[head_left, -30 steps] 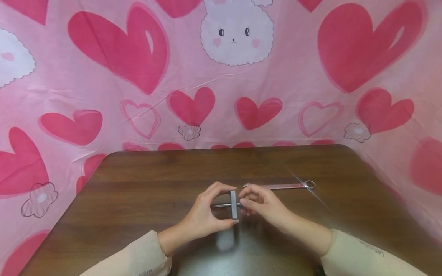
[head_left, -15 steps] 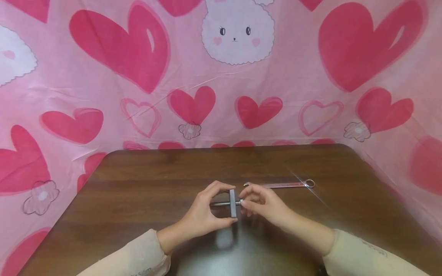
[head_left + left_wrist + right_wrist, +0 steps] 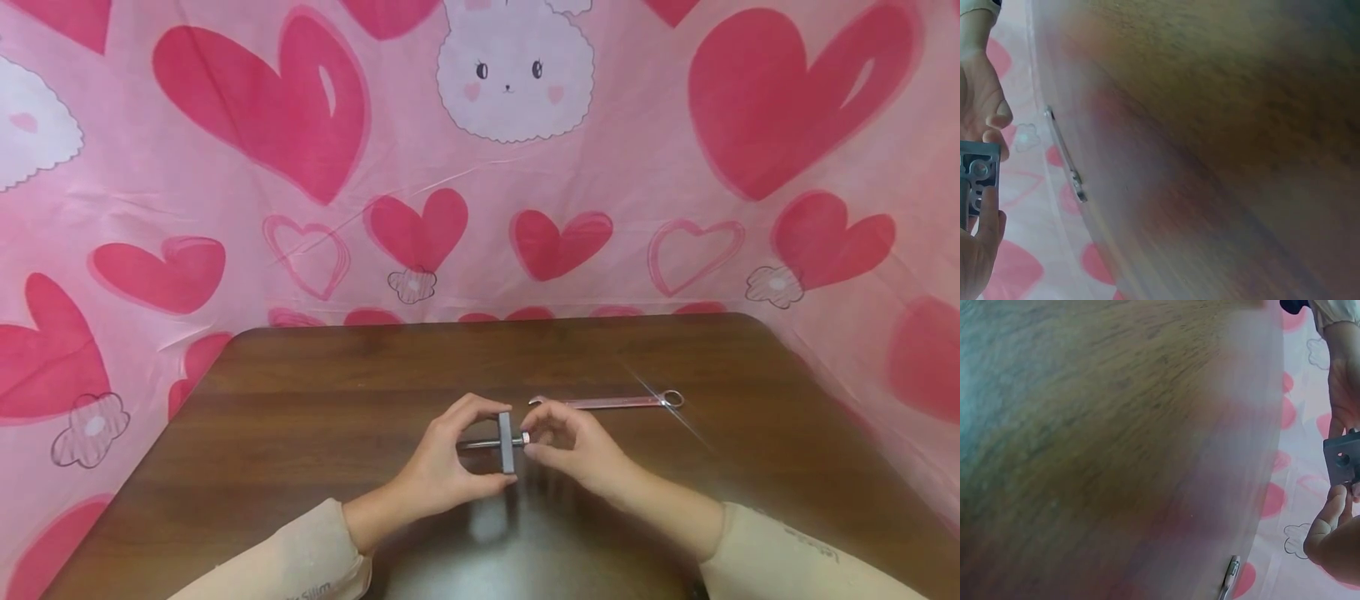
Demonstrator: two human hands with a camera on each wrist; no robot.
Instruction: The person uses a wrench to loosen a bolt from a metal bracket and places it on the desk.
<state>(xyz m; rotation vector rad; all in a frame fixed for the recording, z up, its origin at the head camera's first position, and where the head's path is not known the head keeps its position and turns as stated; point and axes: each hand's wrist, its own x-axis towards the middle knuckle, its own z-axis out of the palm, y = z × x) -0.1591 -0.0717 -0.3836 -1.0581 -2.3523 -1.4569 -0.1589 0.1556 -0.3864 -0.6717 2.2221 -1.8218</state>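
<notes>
Plate (image 3: 506,460) grey; bolt (image 3: 480,444) and wrench (image 3: 615,403) silvery; table (image 3: 345,375) brown, wood-grained; sleeves (image 3: 318,546) cream, dark lettering; backdrop (image 3: 637,167) pink, darker pink hearts (image 3: 795,108), white bunny face (image 3: 517,108).

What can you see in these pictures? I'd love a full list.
metal plate: 1, grey, held upright between the hands
metal rod: 1, silver, showing on both sides of the plate
wrench: 1, silver, on the table beyond the right hand
table: 1, dark brown, below the hands
backdrop: pink, behind the table
hearts: many, mostly deep pink, printed on the backdrop
animal faces: 2, white, top middle and left edge
flowers: 3 in the head view, outlined, on the backdrop
left hand: 1, gripping the plate
right hand: 1, at the rod's wider end
sleeves: 2, beige, on both arms
</notes>
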